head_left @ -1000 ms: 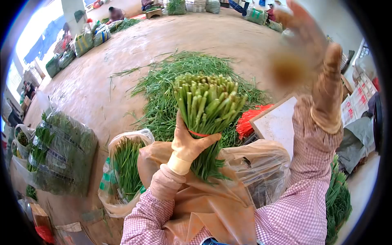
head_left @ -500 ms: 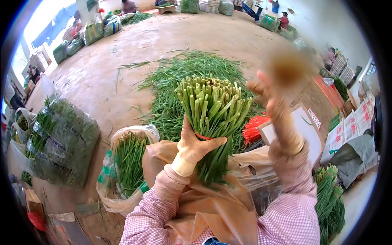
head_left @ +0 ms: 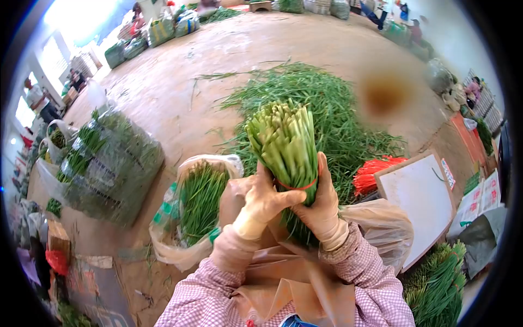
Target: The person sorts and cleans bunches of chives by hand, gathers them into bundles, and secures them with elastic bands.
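Upright in front of me is a bunch of green stalks (head_left: 283, 133), like chives, with pale cut ends up and thin dark leaves hanging down. A red band circles its middle. My left hand (head_left: 264, 199) is closed around its left side, thumb across the front just under the band. My right hand (head_left: 324, 210) is closed around the right side at about the same height. Both hands appear to be in thin gloves with cream cuffs. The far-side fingers are hidden behind the bunch. Under the hands, a tan plastic sheet (head_left: 294, 294) covers my lap.
Loose green leaves (head_left: 327, 103) are heaped on the floor ahead. An open bag of greens (head_left: 204, 196) and a large filled plastic bag (head_left: 120, 169) stand left. Red ties (head_left: 376, 171) lie beside a white board (head_left: 417, 201). Banded bunches (head_left: 436, 283) lie at lower right.
My right hand has come down from the raised right side and now grips the bunch. The bunch has tilted slightly and looks narrower. The whole view has shifted.
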Demonstrator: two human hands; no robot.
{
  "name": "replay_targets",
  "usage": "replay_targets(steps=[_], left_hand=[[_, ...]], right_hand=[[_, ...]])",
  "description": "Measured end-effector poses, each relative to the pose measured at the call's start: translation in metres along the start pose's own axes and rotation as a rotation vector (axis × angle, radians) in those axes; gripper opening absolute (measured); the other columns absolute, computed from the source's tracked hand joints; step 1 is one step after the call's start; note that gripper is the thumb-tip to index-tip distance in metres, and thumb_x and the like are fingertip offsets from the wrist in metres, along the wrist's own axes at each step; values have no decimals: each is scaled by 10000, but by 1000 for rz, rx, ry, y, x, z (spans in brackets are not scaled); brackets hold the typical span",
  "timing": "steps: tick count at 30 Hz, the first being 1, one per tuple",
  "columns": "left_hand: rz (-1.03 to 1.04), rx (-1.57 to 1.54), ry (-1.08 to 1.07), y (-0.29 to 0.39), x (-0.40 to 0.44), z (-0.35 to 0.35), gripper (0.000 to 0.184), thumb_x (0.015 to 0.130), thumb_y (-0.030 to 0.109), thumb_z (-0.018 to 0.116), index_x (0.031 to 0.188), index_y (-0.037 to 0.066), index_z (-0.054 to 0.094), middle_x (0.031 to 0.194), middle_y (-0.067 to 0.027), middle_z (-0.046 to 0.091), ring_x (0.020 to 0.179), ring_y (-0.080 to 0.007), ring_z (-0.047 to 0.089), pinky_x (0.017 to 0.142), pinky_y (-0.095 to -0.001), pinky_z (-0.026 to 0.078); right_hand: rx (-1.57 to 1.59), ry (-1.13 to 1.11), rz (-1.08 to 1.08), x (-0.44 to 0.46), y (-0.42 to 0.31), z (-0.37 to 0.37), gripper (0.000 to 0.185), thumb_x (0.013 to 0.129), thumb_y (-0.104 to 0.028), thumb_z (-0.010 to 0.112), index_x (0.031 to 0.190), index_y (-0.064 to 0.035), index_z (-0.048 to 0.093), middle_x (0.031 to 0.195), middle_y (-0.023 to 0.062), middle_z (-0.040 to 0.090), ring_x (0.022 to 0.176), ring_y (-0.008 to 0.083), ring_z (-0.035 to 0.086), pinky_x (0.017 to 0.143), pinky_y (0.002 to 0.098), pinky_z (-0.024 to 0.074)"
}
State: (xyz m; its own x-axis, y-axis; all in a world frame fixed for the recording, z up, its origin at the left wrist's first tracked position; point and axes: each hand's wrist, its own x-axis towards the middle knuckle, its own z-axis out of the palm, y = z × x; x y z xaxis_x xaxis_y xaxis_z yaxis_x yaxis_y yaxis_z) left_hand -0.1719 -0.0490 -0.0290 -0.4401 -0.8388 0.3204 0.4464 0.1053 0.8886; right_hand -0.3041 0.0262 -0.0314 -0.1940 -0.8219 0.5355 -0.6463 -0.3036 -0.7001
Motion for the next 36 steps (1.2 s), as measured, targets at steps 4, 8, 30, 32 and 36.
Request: replay_targets(steps=[4,8,30,32,36], left_hand=[[21,-92,153,-9,-8,-8,827,649,280,871,1296,-10,446,1157,-85,612,1017,-184,591,898,-322,485],[20,-297,160,-19,-16,-22,683,722,290,804,1256,-17,508,1117,-97,633,993,-211,615,884,-340,504],[-83,-799,-46,-13,-18,-34,1159,643,833,577,1404,-8,338,1331,-221,482,1188,-362,499,979,-479,455],[-81,-802,-23,-15,-22,-38,1153,649,826,580,1417,4,329,1350,-226,469,1217,-365,477,1016,-483,420],[68,-550,-31,-10,-25,-50,1080,659,766,642,1423,58,358,1375,-239,445,1237,-379,464,1069,-474,368]], right_hand=[[-101,23,-127,-16,-8,22,1080,626,-201,829,1472,13,192,1267,239,491,1131,430,521,950,449,442],[-46,-224,-110,-15,-19,-6,947,696,-162,807,1444,28,257,1388,237,411,1242,363,468,1036,388,387],[426,-78,77,31,-20,-36,255,870,-36,640,1122,1,625,956,77,673,870,129,622,812,257,493],[328,-124,-8,37,-24,-18,275,866,-60,652,1131,2,618,919,80,678,837,139,632,789,256,501],[364,-400,218,44,-22,-3,198,888,-30,623,1084,0,631,998,96,668,852,158,624,774,265,495]])
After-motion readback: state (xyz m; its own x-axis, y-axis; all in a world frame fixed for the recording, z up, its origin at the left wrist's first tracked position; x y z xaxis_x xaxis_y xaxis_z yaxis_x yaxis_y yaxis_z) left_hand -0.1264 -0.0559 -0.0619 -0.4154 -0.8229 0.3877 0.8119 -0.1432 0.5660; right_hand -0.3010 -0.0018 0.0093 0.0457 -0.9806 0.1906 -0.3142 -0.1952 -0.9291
